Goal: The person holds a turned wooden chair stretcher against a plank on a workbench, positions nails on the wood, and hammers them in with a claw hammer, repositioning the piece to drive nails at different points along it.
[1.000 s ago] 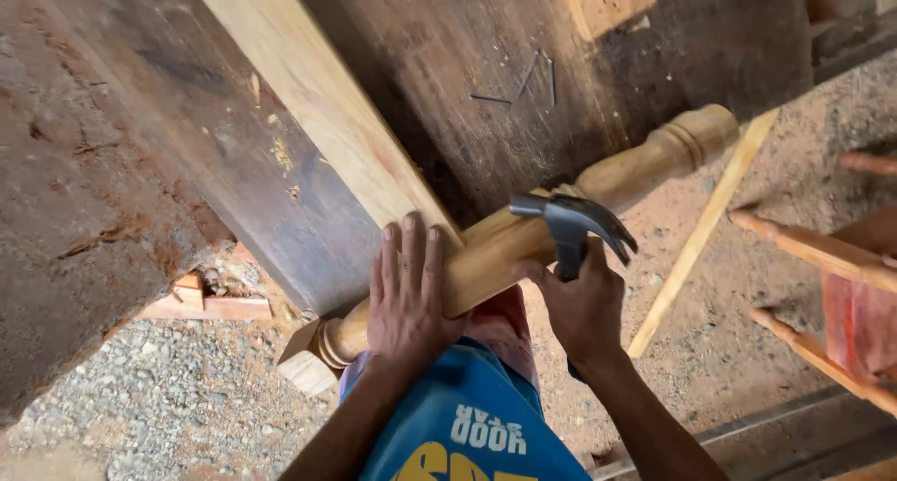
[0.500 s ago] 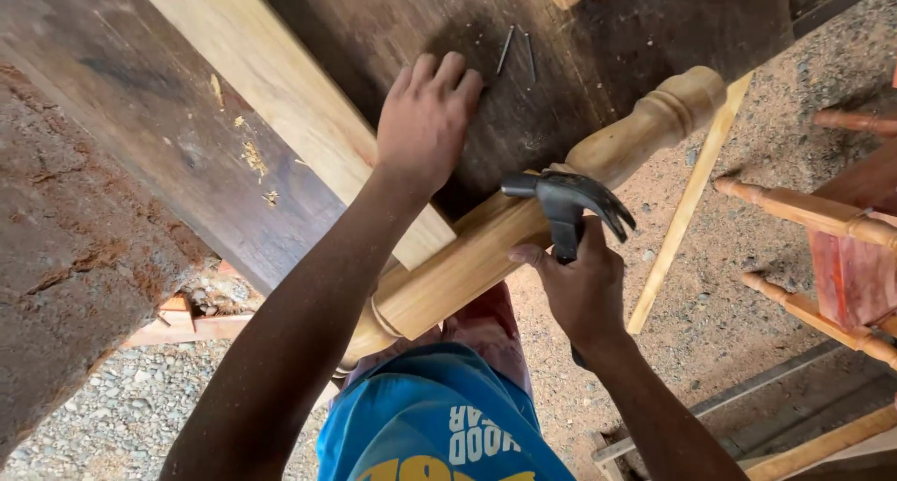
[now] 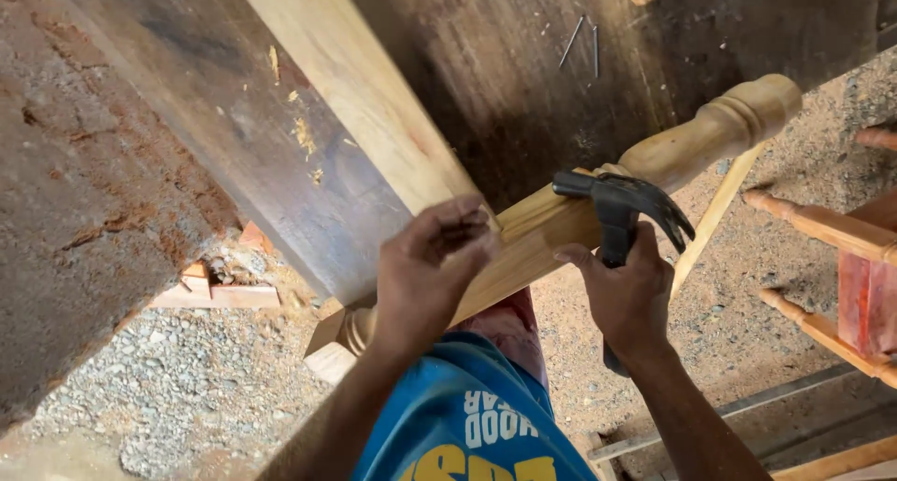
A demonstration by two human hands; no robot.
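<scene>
Big dark bench (image 3: 486, 98) fills most of the view, with a pale plank (image 3: 355, 98) lying across it on the diagonal and gravel ground (image 3: 177, 388) below. A turned leg (image 3: 561, 224) lies across the bench's near edge, knobbed end up to the right, the other end down low by the person's knee.

What's changed: half a second ago the left hand (image 3: 432, 266) is stretched way up the bench, fingers right by the loose nails (image 3: 581, 40). Now it's back down on the square part of the leg, fingers curled in and pinched together at the tips. Looks like it could have a nail in there, but I honestly can't tell, the fingertips hide whatever's between them. Two nails are on the bench up top, same spot as before.

The right hand (image 3: 624, 299) hasn't moved much. It's wrapped tight round the handle of the hammer (image 3: 621, 201), choked up close, with the black head resting just above the leg, claw pointing right.

So to me this reads as lining up a nail on the leg, hammer parked and ready. Part of a chair frame (image 3: 822, 229) sits off to the right.
</scene>
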